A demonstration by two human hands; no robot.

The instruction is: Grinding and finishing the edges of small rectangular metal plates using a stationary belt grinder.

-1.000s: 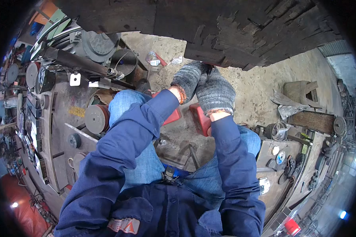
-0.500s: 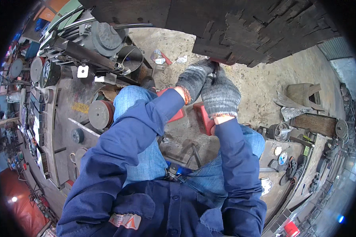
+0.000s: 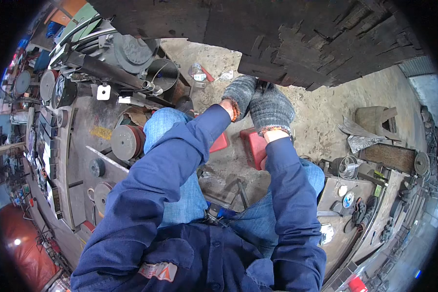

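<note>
One dark, ragged-edged panel (image 3: pixel 277 41)

Got a metal bucket (image 3: pixel 169 74) up left, near a white square plate (image 3: pixel 104 96) with a hole in it. Lower down, a round wheel (image 3: pixel 124 146) with a reddish edge, just beside a yellow patch (image 3: pixel 100 132) on the concrete floor (image 3: pixel 319 114). Over right, a crumpled grey sheet (image 3: pixel 362 143), plus a blue-and-white disc (image 3: pixel 349 195) on a brown board (image 3: pixel 344 238).
</note>
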